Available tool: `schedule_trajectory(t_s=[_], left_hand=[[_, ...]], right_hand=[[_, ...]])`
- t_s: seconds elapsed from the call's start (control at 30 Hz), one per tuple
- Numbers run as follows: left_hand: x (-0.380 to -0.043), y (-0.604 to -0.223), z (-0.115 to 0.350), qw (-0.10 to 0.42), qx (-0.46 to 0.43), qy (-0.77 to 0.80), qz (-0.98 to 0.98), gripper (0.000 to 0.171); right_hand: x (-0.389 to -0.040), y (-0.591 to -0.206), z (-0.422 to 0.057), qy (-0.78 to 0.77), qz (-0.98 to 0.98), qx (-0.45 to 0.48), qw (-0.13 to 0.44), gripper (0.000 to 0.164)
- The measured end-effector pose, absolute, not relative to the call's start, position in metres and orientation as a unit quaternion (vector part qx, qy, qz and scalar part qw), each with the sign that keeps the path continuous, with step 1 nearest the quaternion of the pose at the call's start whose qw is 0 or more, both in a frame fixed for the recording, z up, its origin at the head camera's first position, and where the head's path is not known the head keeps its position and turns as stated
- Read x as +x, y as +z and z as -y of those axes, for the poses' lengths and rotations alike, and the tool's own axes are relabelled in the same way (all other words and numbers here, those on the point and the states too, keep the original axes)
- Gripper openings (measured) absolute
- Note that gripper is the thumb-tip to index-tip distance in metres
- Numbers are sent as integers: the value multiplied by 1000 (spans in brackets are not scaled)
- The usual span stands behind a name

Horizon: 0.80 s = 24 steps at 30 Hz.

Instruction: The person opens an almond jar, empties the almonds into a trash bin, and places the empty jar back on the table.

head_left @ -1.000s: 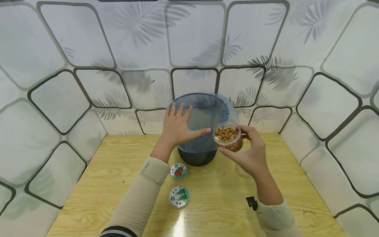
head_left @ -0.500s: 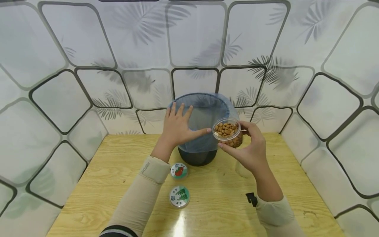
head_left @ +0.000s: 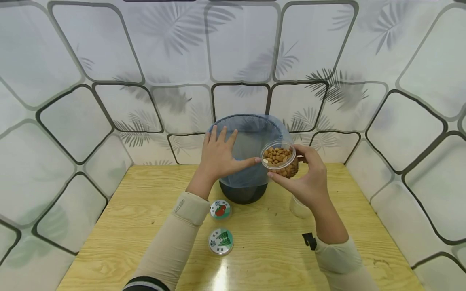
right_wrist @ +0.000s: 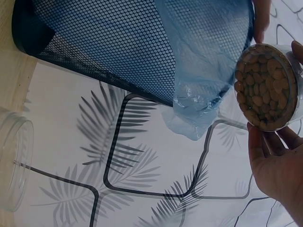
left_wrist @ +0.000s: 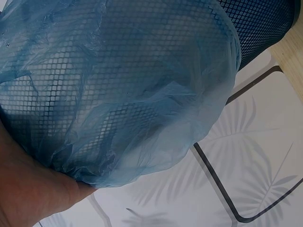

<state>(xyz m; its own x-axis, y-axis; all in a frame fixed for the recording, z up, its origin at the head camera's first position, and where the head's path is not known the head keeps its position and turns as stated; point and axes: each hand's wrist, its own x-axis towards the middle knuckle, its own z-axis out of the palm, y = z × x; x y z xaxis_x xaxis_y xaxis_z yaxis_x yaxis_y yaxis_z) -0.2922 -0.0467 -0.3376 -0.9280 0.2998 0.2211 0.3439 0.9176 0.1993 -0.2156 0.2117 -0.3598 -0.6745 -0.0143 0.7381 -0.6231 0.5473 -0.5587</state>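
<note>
My right hand (head_left: 307, 178) holds an uncovered clear plastic jar (head_left: 290, 169) filled with brown nuts, thumb on the near side and fingers behind. The jar is at the front right of a dark mesh wastebasket (head_left: 243, 194), level with its upper part. In the right wrist view the jar's round base (right_wrist: 267, 90) faces the camera, nuts packed against it. A thin blue plastic bag (head_left: 244, 178) lines the basket and folds over its rim. My left hand (head_left: 218, 157) lies with spread, straight fingers over the basket's left rim, thumb pointing at the jar. In the left wrist view it touches the bag (left_wrist: 142, 99).
On the wooden table (head_left: 127, 226) stand a round container with a tomato picture (head_left: 220, 209) and another with a green vegetable picture (head_left: 220, 241). A second clear jar (right_wrist: 18, 161) is partly behind my right wrist. A black clip (head_left: 309, 241) hangs beside the right cuff. Patterned panels surround the table.
My right hand has raised the jar of nuts slightly, and its mouth now looks a little flatter. The left hand has kept its place on the basket.
</note>
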Motion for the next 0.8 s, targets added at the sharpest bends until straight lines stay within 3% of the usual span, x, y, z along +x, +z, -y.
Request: schedule_trajectory(t_s=[0.8], left_hand=[[-293, -339, 48, 93, -164, -118, 975, 119]], right_hand=[[-233, -343, -215, 421, 802, 208, 369, 84]])
